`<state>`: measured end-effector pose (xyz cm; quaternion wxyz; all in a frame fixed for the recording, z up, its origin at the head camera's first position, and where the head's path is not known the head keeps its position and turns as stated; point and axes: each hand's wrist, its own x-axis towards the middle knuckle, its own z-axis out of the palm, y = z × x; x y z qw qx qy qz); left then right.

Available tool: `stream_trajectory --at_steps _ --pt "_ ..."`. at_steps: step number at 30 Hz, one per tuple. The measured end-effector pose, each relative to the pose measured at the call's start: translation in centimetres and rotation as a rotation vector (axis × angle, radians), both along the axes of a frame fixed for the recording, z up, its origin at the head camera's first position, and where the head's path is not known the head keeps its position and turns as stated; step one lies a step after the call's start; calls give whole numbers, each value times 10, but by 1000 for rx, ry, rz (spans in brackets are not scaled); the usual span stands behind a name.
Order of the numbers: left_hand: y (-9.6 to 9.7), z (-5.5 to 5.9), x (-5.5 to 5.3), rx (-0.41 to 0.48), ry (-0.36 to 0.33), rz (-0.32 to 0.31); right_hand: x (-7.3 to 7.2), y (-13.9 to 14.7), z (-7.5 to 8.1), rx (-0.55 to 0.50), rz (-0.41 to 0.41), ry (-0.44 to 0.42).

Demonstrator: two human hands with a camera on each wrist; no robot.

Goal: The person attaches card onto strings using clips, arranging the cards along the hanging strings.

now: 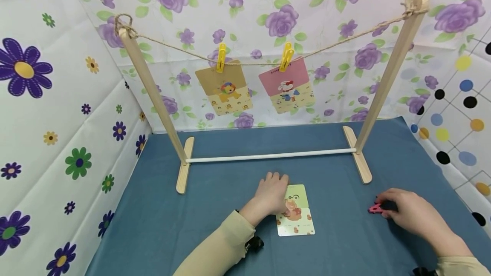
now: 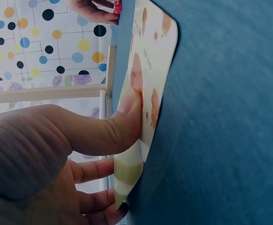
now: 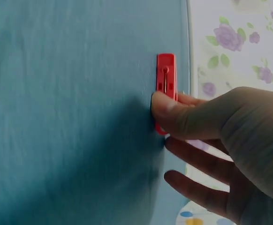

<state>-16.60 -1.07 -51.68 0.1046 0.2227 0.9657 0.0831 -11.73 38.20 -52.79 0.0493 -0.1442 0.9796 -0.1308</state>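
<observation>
A green and cream card with a bear picture (image 1: 297, 225) lies on the blue cloth in the head view. My left hand (image 1: 268, 195) grips its left side; in the left wrist view the thumb (image 2: 125, 124) is on the printed face, with other fingers at the card's edge. Farther right, my right hand (image 1: 416, 214) pinches a red clothespin (image 1: 376, 209) between thumb and forefinger just over the cloth. The right wrist view shows the clothespin (image 3: 166, 70) upright in that grip, the remaining fingers spread loosely.
Behind the hands stands a wooden frame (image 1: 389, 71) with a white crossbar (image 1: 268, 156). On its sagging rope (image 1: 345, 36), yellow clothespins (image 1: 221, 58) hold a brown card (image 1: 226, 90) and a pink card (image 1: 285, 82). Patterned cloths hang around the table.
</observation>
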Motion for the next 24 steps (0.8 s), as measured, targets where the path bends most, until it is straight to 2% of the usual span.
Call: stream_trajectory --at_steps 4,11,17,19,24 --pt "-3 0 0 29 -2 2 1 -5 -1 -7 -44 -3" --pt "-9 -6 0 87 -1 -9 4 -14 -1 -8 -84 -21" --pt "-12 -4 3 167 -25 -4 6 -19 2 -7 -102 -23" --pt "-12 -2 4 223 -55 10 6 -19 2 -10 -105 -21" --pt "-12 1 4 435 -168 56 6 -19 3 -24 -113 -29"
